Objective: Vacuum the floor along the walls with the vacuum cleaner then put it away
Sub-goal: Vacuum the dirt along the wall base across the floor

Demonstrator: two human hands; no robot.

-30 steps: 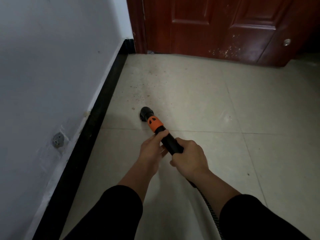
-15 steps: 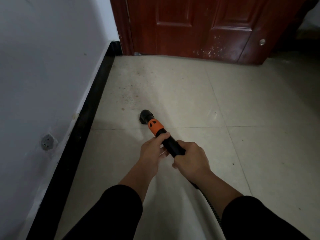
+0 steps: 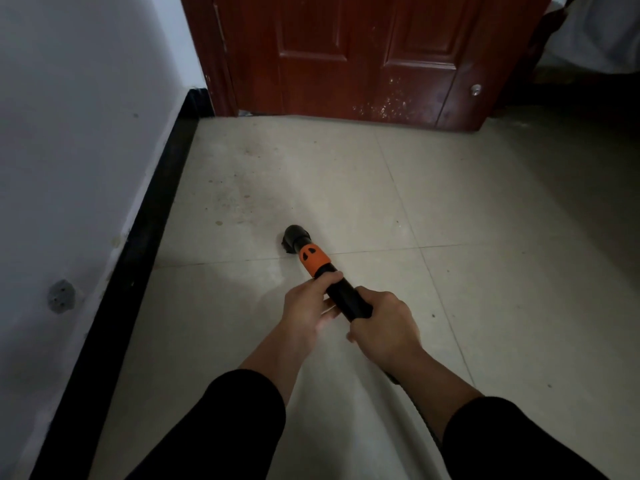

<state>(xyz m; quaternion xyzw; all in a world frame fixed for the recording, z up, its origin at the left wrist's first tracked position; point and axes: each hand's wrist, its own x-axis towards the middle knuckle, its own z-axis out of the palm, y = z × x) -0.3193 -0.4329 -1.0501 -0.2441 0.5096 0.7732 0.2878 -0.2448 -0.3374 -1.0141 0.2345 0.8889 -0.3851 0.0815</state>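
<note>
I hold a black vacuum wand (image 3: 346, 299) with an orange collar (image 3: 315, 258) in both hands. Its black nozzle (image 3: 293, 238) points down at the pale tiled floor (image 3: 450, 209), close to a tile joint. My left hand (image 3: 308, 308) grips the tube just behind the orange collar. My right hand (image 3: 384, 329) grips it further back, and the ribbed hose (image 3: 429, 427) runs from there under my right forearm. A patch of dust and crumbs (image 3: 228, 206) lies on the tile ahead and left of the nozzle.
A white wall (image 3: 76, 140) with a black skirting board (image 3: 138, 258) runs along the left, and a grey socket plate (image 3: 61, 296) sits low on it. A dark red wooden door (image 3: 367, 53) stands ahead. Dim floor stretches to the right.
The view has shifted, so the wall and door sit further left in the frame. The nozzle has stayed near the tile joint, and both hands keep the same grip.
</note>
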